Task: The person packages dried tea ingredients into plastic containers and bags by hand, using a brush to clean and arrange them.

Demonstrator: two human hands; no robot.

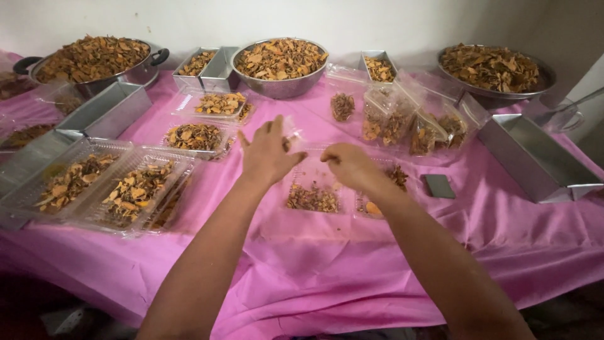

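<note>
Here, in the head view, the left hand (pixel 267 154) and right hand (pixel 349 165) meet over a clear plastic bag (pixel 313 179) lying on the pink-covered desk (pixel 302 264), just in front of the person. The left fingers (pixel 277 126) are spread and lifted at the bag's upper edge; the right fingers (pixel 328 155) are curled together, apparently pinching the film, though the contact is blurred. The bag holds a small heap of dried orange-brown chips (pixel 313 198) at its near end. Judged handling: light, limp, slippery film; brittle contents. Grip both sides of the open mouth, not the filled end. Clear trays (pixel 135 189) of similar chips lie to the left.
</note>
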